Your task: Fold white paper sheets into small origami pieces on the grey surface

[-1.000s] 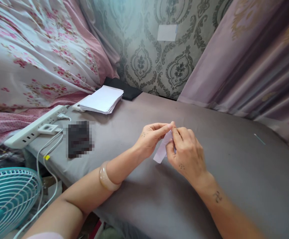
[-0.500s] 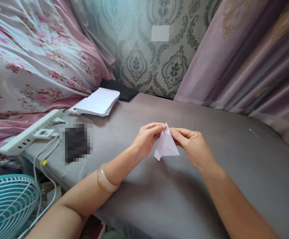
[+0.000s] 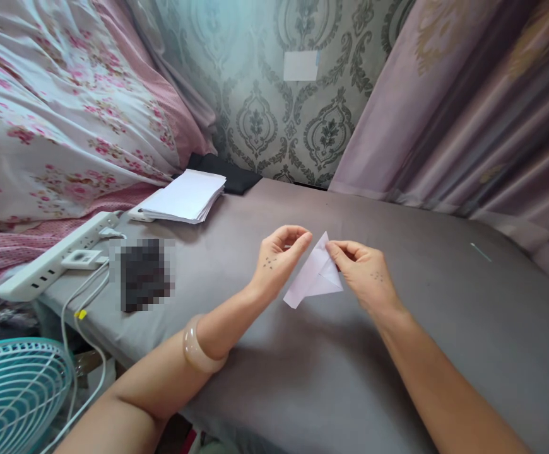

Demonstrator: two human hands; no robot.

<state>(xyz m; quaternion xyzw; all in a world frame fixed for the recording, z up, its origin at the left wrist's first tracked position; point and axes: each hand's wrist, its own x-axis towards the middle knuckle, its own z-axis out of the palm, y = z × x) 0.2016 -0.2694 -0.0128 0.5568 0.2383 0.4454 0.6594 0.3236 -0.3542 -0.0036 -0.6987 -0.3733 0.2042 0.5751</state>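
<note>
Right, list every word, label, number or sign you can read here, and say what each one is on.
No readable text in this view.
Folded paper, pinched by the right hand beside the left hand: blank.
Paper stack: no print shows.
White patch on the wallpaper: blank.
Power strip: markings too small to read.
Dark thing on the grey surface: blurred out.
Small dot marks on both hands: not letters.

Stack of white paper [image 3: 184,197], white power strip [image 3: 54,255] and teal fan [image 3: 16,391] lie left of the fingers.
</note>
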